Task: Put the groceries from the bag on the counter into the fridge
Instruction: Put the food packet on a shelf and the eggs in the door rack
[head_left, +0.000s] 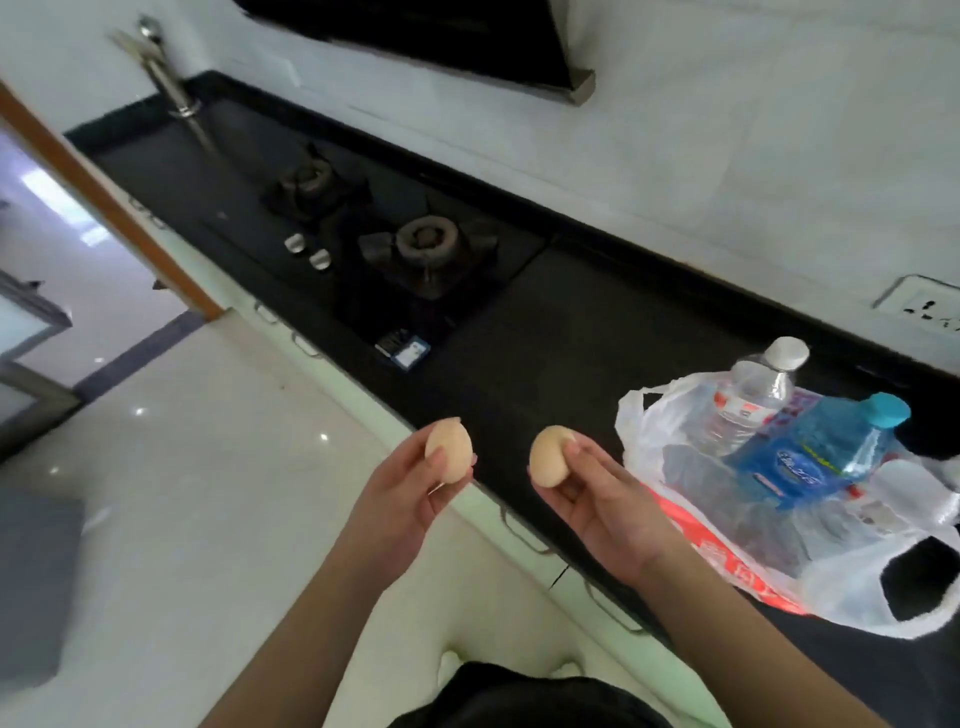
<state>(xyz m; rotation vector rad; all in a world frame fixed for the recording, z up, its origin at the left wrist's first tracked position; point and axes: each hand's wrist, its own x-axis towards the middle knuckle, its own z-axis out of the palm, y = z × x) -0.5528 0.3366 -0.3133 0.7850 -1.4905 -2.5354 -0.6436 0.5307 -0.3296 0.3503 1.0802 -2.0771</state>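
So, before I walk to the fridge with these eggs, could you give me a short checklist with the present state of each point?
1. Left hand holds its egg securely: ok, fingers curl round it.
2. Right hand holds its egg: ok.
3. Eggs apart, not knocking: ok.
4. Eggshells uncracked: cannot tell, only one side shows.
5. Plastic bag lies fully on the counter: ok, two water bottles remain inside.
6. Fridge door open: cannot tell, fridge not in view.
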